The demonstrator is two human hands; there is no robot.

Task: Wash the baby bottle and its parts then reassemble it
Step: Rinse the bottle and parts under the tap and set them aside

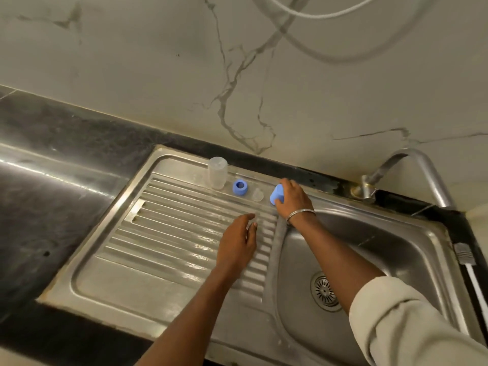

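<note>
Head view: grips the blue cap (276, 195) in the right hand (293, 199) at the back rim of the drainboard (169, 233), right by the edge of the sink basin (369, 247); hovers the left hand (239, 243) over the ribs, fingers relaxed, holding nothing. Likely trouble: on wet-looking steel, could let the cap slip and roll into the basin toward the drain strainer (325, 289); could also brush the clear nipple (257, 194) just beside it, easy to miss against the metal, or tip the upright bottle body (217, 173). By count: one bottle body, one blue collar ring (240, 187), one nipple, one cap, all in a row along the back rim; two hands; one tap (412, 165); one strainer.
</note>
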